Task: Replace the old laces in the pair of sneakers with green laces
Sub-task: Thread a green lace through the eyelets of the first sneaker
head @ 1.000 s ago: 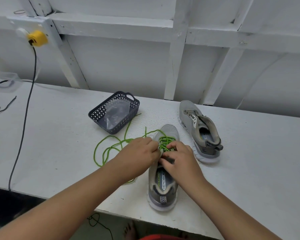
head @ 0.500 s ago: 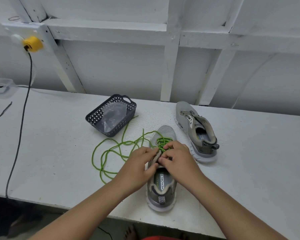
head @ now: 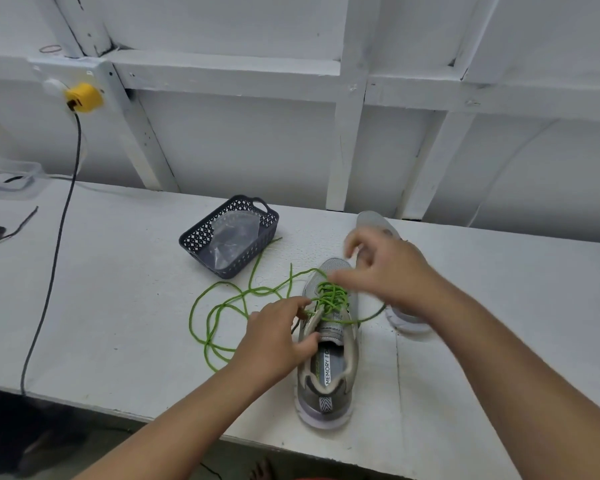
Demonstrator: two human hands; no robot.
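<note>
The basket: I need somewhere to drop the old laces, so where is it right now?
In the head view the basket sits on the white table, left of centre, behind the green lace loops and up-left of the near sneaker.

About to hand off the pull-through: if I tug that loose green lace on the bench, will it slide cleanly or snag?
The green lace looks thin and floppy, lying in overlapping loops, so it may tangle. It should weigh little. Its far end lies beside the basket and could catch.

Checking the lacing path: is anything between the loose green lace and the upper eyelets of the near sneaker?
Only the left hand, gripping the near sneaker at its left eyelet edge; the green lace lies loose beside it.
</note>
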